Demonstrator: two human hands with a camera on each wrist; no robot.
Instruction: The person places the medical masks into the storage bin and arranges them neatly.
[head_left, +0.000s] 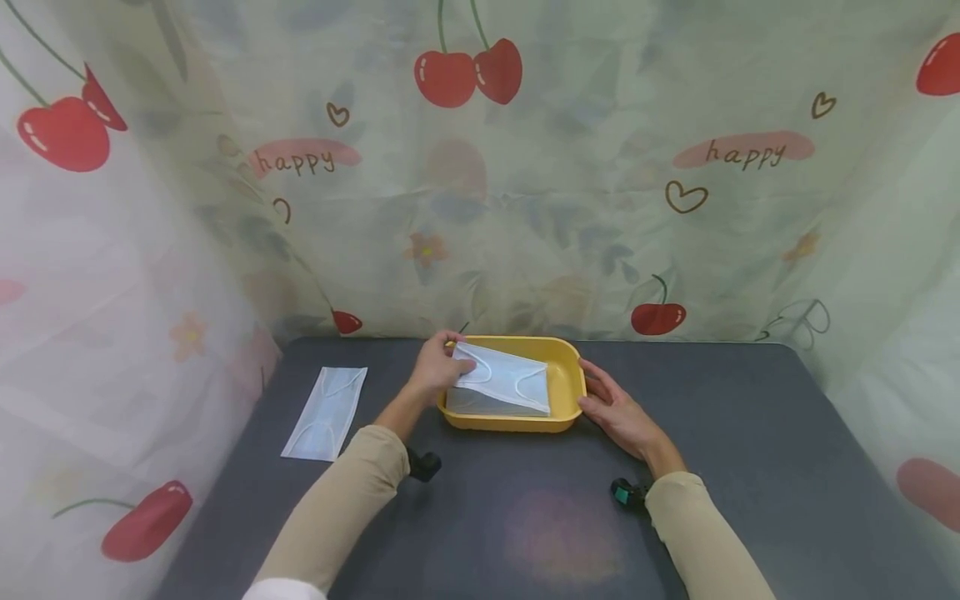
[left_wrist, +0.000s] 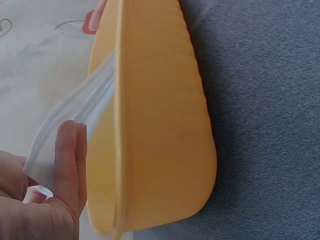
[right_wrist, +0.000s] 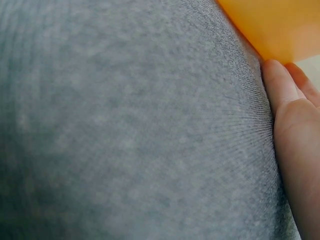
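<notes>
A yellow tray [head_left: 510, 423] stands near the back of the table. My left hand [head_left: 437, 367] pinches the left end of a pale blue face mask [head_left: 506, 377] with white ear loops. In the left wrist view the mask [left_wrist: 75, 102] slants over the rim of the tray [left_wrist: 160, 125], its end between thumb and fingers. Below the mask, a greyish flat layer [head_left: 487, 403] shows in the tray; I cannot tell what it is. My right hand [head_left: 618, 412] touches the tray's right side with its fingertips, fingers fairly straight. The right wrist view catches the hand [right_wrist: 295, 115] at the tray's edge.
Another pale blue face mask [head_left: 326, 414] lies flat on the dark grey table [head_left: 517, 517], left of the tray. A cherry-printed curtain [head_left: 525, 208] hangs behind the table and along both sides.
</notes>
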